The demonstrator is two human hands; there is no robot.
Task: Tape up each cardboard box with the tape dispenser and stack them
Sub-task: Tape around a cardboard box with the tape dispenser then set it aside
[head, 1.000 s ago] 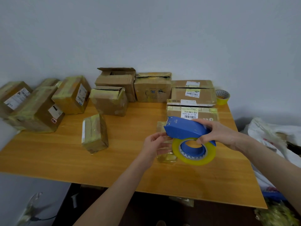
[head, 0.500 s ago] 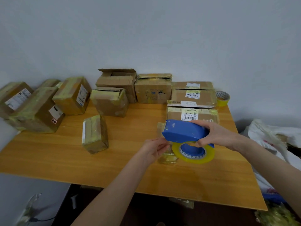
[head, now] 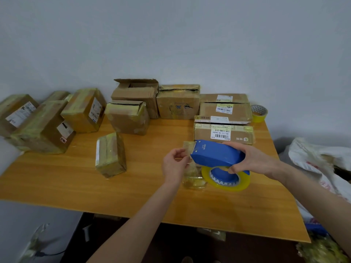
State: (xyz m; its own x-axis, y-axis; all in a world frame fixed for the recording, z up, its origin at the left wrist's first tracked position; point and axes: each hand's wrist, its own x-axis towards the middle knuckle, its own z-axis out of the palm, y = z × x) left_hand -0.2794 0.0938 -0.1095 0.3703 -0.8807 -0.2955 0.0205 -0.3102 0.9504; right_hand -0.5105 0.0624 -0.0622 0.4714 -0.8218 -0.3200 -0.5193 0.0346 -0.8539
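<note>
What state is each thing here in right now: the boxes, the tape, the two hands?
tape dispenser: held above the table, roll loaded.
right hand: grips the dispenser.
left hand: pinches the tape end at the dispenser's front.
back box: top flaps open.
small box: wrapped in tape, standing alone.
left boxes: taped over, piled together.
spare tape roll: sits at the back corner.
</note>
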